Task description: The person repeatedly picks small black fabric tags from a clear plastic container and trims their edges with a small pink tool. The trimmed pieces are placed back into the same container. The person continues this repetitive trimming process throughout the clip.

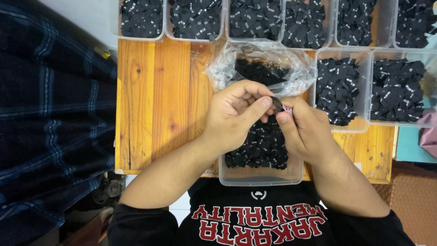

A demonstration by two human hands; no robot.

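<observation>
Both forearms come up from the bottom edge, over a black shirt (259,223) with red lettering, and the hands meet above the middle of a wooden table (159,105). Left hand (234,114) is curled, its thumb stretched toward the right and pressed with the fingers on a small black tag (276,103). Right hand (305,130) meets it from the other side, thumb and forefinger pinched on the same spot, where a bit of pink (287,109) shows beside the black; whether that pink bit is part of the tag or a separate piece is too small to tell. So both hands are closed on the tag, which sits between the fingertips just above a clear plastic tub (261,175) at the near edge of the table. That tub is partly filled with a heap of similar black tags (264,146) with small white marks. Just beyond the hands lies a crumpled clear plastic bag (291,73) with more black pieces inside. To the right of the hands stand two more clear tubs (364,91) side by side, each holding black tags. Along the far edge runs a row of tubs (218,27), all loaded the same way. On the left, beside the table, hangs a dark blue plaid cloth (50,114). At the right edge a teal surface (409,146) and a bit of pink fabric (430,136) show.
</observation>
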